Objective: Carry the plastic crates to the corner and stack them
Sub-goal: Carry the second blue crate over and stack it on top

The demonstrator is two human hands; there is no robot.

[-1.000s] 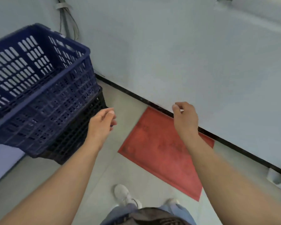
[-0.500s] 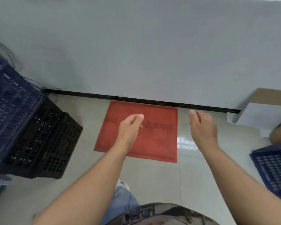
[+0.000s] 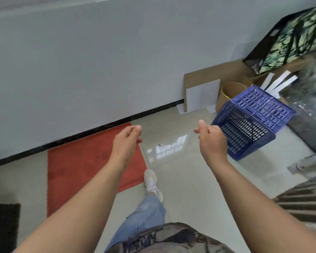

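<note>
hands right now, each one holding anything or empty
Left hand: open, fingers loosely curled, holding nothing.
Right hand: open, loosely curled, holding nothing; the blue crate sits on the floor beyond it, untouched.

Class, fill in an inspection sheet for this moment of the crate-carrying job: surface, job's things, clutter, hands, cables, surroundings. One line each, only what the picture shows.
Surface: glossy pale tile floor, window glare on it; red mat lies against the wall.
Job's things: one blue crate on the floor at right, tipped, its opening toward the camera; nothing seen inside.
Clutter: cardboard sheet and white board lean on the wall; cardboard tube behind the crate; leaf-print bag top right; dark mat bottom left.
Hands: left hand and right hand held out over the floor, fingers loosely curled, no grip on anything.
Cables: nothing seen.
Surroundings: pale wall with black skirting; grille, blurred, at lower right.
</note>
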